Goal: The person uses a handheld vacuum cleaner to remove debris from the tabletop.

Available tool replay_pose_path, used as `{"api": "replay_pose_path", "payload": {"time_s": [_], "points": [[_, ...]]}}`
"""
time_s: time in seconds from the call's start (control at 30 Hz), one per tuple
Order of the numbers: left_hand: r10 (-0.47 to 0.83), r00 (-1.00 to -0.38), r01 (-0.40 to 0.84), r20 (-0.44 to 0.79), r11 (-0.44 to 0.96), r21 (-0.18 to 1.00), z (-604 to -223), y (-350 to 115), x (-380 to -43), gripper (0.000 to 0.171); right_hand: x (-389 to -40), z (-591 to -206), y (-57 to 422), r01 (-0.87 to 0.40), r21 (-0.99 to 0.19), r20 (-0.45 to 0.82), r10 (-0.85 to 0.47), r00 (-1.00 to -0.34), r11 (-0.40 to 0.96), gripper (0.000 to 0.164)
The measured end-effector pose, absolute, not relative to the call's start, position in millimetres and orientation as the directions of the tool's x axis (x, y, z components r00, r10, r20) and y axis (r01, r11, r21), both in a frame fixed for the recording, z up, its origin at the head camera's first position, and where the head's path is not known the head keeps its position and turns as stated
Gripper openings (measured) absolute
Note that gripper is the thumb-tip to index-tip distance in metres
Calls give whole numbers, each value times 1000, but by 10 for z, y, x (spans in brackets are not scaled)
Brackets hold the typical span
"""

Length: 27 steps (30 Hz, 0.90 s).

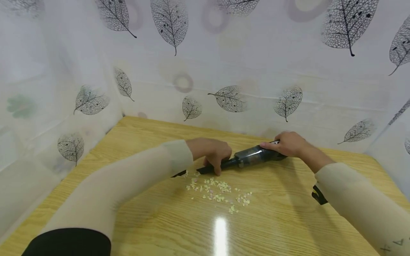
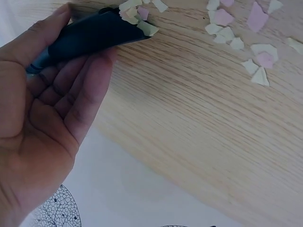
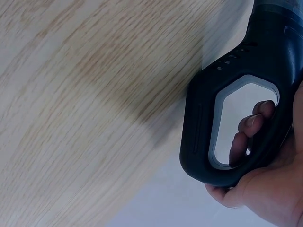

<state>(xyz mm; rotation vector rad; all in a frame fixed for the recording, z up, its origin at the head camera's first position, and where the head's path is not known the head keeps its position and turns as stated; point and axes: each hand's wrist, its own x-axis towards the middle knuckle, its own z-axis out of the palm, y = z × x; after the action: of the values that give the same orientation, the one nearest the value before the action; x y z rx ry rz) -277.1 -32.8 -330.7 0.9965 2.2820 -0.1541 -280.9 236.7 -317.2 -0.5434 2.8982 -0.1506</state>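
Note:
A dark handheld vacuum cleaner (image 1: 253, 155) with a clear dust cup lies slantwise over the table, its nozzle pointing left. My right hand (image 1: 289, 143) grips its loop handle (image 3: 195, 127); in the right wrist view the fingers curl through the loop. My left hand (image 1: 218, 155) holds the narrow nozzle (image 2: 94, 35) between thumb and fingers near its tip. At the nozzle's mouth sit a few torn paper scraps (image 2: 137, 16). More yellow and pink paper bits (image 1: 217, 188) are scattered just in front of the nozzle.
The wood-grain table (image 1: 153, 217) meets a white leaf-print curtain (image 1: 205, 71) at the back and sides. A small black and yellow object (image 1: 319, 195) shows beside the right forearm. Another dark piece (image 1: 179, 174) pokes out beneath the left sleeve.

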Motion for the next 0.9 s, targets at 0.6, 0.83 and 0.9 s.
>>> {"api": "replay_pose_path", "payload": {"time_s": [0.6, 0.83, 0.9], "points": [[541, -546, 566, -640, 801, 194, -3310, -479, -2783, 38, -2840, -3189, 2229, -329, -144, -173, -351, -920, 933, 70], [530, -544, 518, -651, 822, 236, -3271, -551, -2786, 41, -2847, -3194, 2171, -312, -141, -174, -334, -926, 940, 68], [530, -538, 511, -655, 823, 247, -3267, -576, -2794, 46, -2848, -3195, 2153, -313, -140, -170, -334, -927, 939, 68]]}}
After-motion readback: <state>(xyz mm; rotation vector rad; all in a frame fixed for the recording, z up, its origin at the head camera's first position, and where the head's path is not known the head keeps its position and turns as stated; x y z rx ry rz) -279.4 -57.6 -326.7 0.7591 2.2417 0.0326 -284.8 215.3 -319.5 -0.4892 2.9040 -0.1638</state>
